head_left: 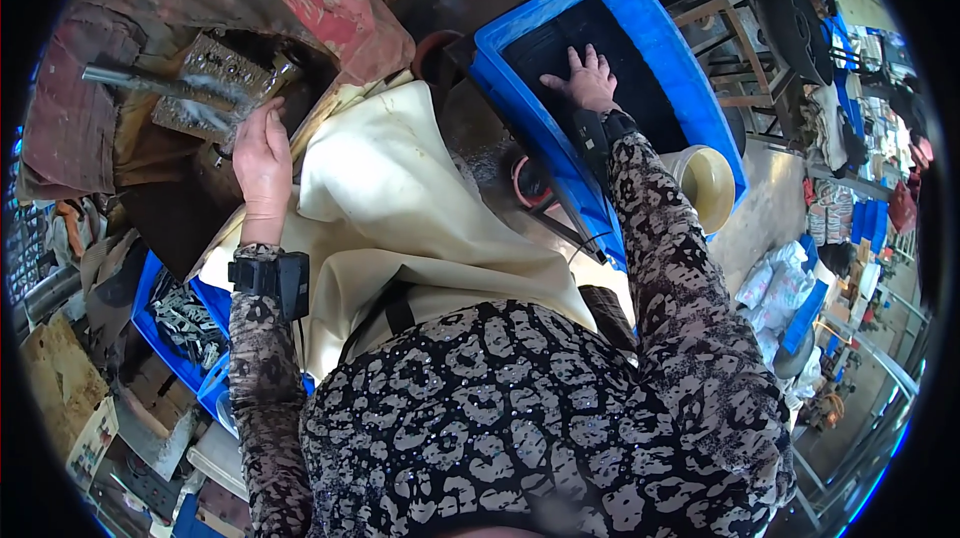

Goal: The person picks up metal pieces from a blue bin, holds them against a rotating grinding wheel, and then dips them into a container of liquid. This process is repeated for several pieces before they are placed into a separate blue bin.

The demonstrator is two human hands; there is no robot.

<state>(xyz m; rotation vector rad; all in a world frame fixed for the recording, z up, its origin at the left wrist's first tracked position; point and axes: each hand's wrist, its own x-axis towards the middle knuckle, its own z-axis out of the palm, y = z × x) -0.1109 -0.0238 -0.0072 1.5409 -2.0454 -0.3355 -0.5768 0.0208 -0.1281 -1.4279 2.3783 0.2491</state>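
Note:
My left hand (263, 160) is beside a wet, pitted metal block (213, 63) on the left, near the end of a steel rod (145, 81) that crosses it. Its fingers are bent and pressed together, and whatever is between them cannot be made out. Over a blue bin (722, 98) on the right, my right hand (588, 85) has its fingers spread. Its palm faces down at the black surface (540, 48) inside, and I see nothing held in it. Whether the palm touches that surface is unclear.
A cream apron or sheet (400, 173) drapes across my lap between the hands. Worn red cloth (325, 3) hangs round the block. A pale bucket (706, 190) stands against the bin. Several small metal parts (185, 323) fill a blue crate at lower left. A wooden-framed stool (745, 48) stands right.

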